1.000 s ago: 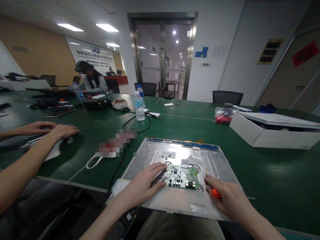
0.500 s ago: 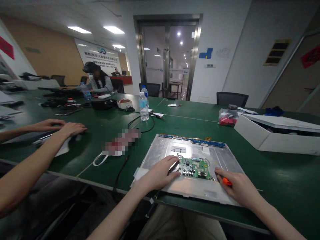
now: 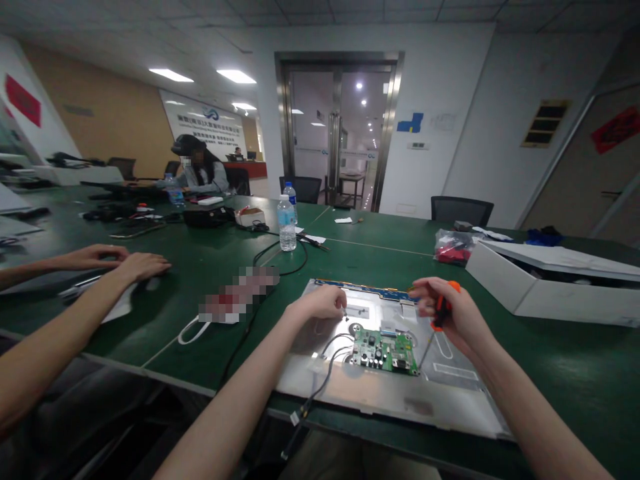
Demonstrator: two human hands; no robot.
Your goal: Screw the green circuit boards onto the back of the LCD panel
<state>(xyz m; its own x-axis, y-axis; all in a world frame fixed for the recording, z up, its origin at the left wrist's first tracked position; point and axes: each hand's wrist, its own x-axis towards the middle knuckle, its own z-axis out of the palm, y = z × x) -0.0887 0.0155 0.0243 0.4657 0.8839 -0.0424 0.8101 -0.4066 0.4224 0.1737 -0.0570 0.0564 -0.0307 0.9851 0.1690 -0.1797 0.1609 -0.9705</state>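
Observation:
A silver metal display panel (image 3: 345, 390) lies flat in front of me, with a green circuit board (image 3: 384, 351) at its middle. My right hand (image 3: 457, 310), above the panel's right side, is closed around an orange-and-black screwdriver (image 3: 440, 312). Its shaft slants down to the left, tip close to the board's lower right corner. My left hand (image 3: 320, 305) is over the panel's upper left, fingers curled in a pinch beside a few tiny dark screws (image 3: 347, 319); what is between the fingertips is hidden. Black cables (image 3: 327, 377) run from the board over the front edge.
On the left, another person's hands (image 3: 143, 267) rest on the green table (image 3: 375, 257). A blurred-out item with a white strap (image 3: 193, 331) lies between us. Water bottles (image 3: 287, 225) stand further back. At the right are a white box (image 3: 565, 293) and a plastic bag (image 3: 453, 247).
My left hand has moved from the board's left edge up to the small screws, uncovering the cables. My right hand has risen with the screwdriver, now pointing downward. The view has tilted up slightly.

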